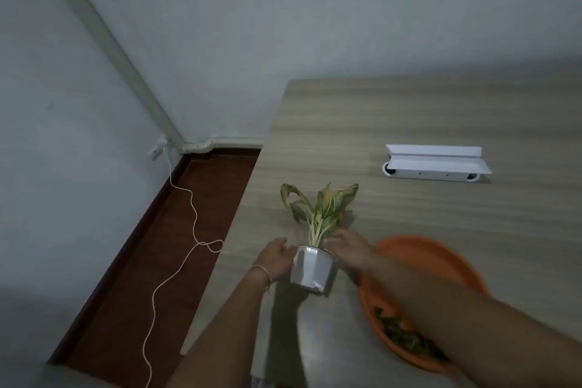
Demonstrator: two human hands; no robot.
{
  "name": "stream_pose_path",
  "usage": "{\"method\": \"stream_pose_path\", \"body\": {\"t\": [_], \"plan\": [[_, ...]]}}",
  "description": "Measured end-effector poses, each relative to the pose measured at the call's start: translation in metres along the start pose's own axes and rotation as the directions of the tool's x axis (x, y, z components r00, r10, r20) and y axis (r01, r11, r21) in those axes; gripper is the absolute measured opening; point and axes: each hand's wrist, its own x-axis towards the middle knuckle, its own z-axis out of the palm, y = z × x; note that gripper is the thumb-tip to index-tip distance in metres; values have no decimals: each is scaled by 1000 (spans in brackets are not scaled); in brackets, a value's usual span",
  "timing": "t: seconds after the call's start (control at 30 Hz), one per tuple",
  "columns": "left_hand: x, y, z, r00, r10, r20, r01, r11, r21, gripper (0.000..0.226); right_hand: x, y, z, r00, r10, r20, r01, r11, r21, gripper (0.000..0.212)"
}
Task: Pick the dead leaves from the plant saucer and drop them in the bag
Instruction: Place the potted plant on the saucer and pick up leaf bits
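A white plant pot [311,271] with a wilting green and yellow plant [321,205] stands on the wooden table [441,230], near its left edge. My left hand [277,257] grips the pot's left side and my right hand [349,246] grips its right side near the rim. To the right lies a round orange saucer [419,252], partly hidden under my right forearm. Several dead dark green leaves [406,337] lie in its near part. No bag is in view.
A white cable box with an open lid [437,164] is set into the table farther back. Left of the table, a white cord [189,246] trails over the brown floor from a wall socket [156,151]. Grey walls meet in the corner.
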Motion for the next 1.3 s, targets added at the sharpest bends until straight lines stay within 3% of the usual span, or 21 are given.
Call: {"method": "stream_pose_path", "body": {"t": [0.1,0.2,0.4,0.53,0.6,0.67,0.77,0.83,1.0,1.3], "plan": [[0,-7,11,998,-29,56,31,999,-27,62,0,5,25,987,154,-32,-153,987,39,50],[4,-17,24,996,15,91,-5,995,-104,49,-3,8,37,971,232,-53,-232,973,8,51],[8,-25,30,995,2,104,25,967,-253,29,2,27,40,942,325,87,-335,887,317,43],[9,-26,35,996,-26,80,51,943,-329,28,-1,34,42,946,296,129,-322,837,443,38],[8,-23,40,996,-29,86,57,934,-351,31,-3,38,39,957,262,128,-291,843,452,46],[5,-15,46,996,-13,84,44,926,-375,33,-7,37,31,970,217,111,-243,851,465,50],[6,1,57,997,35,71,-5,922,-387,37,-17,35,5,989,125,80,-149,862,484,39],[9,16,66,995,81,62,-51,920,-389,44,-21,39,-19,998,41,55,-63,872,486,46],[15,60,97,978,200,65,-163,916,-367,60,-38,59,-81,998,-40,-50,58,904,424,54],[14,107,164,917,373,140,-322,901,-291,60,-70,110,-143,994,-31,-106,58,962,265,53]]}}
